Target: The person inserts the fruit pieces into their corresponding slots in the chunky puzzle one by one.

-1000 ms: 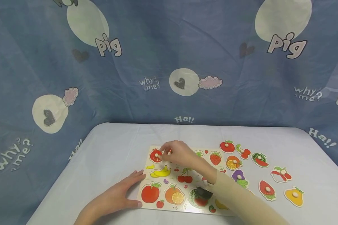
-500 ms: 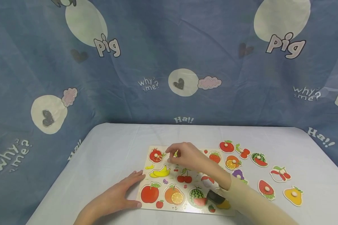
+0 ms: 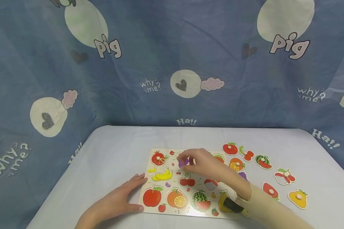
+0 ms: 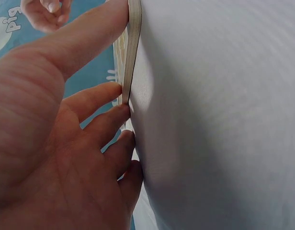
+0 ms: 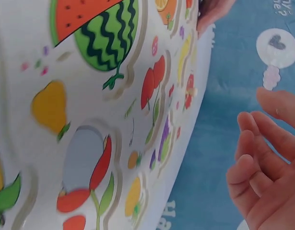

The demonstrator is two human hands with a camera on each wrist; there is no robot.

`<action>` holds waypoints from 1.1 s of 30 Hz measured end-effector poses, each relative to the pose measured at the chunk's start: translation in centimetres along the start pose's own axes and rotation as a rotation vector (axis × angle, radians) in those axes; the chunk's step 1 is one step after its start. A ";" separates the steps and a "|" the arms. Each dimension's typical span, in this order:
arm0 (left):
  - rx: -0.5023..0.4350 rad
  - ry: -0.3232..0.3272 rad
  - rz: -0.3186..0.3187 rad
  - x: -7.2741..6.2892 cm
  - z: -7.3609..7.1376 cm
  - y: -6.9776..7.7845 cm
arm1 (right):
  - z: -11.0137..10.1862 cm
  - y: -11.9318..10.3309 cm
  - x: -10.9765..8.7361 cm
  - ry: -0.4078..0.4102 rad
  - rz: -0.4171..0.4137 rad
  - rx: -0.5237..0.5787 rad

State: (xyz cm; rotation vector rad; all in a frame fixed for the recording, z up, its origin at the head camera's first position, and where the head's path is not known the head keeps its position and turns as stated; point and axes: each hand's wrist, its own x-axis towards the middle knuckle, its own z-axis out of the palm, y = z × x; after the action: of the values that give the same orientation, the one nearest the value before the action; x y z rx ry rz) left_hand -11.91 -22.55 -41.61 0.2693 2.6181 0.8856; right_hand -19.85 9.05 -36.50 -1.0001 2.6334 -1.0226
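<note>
A wooden fruit puzzle board lies on the white table. My left hand rests along its left edge, fingers extended, with thumb and fingertips at the side in the left wrist view. My right hand hovers over the upper middle of the board, by the printed grapes. Its fingers are loosely bent with nothing between them in the right wrist view. A pomegranate piece with a knob sits in the upper left recess. The other recesses in view, such as the bananas, show printed pictures without knobs.
Several knobbed pieces lie right of the board, among them an apple, cherries, a watermelon, an orange, a strawberry and a pear. The right forearm partly covers a grape piece. A blue patterned curtain hangs behind.
My right hand has left the pomegranate piece and moved right and slightly nearer over the board, its fingers coming off the knob. The left hand has stayed at the board's edge.
</note>
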 end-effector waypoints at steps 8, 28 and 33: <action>0.001 0.003 -0.017 0.1 0.0 0.1 | -1.3 0.1 -1.8 -0.017 0.053 -0.027; 0.009 -0.014 -0.053 0.3 0.1 0.3 | -4.1 2.9 -6.3 -0.042 0.134 -0.047; 0.017 -0.009 -0.081 0.3 0.1 0.4 | -4.9 4.2 -7.3 -0.056 0.104 -0.008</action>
State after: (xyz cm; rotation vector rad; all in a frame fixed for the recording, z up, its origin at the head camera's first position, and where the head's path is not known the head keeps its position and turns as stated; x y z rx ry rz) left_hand -12.10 -22.09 -41.51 0.1701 2.6097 0.8340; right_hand -18.19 18.66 -36.27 -0.8699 2.6156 -0.9480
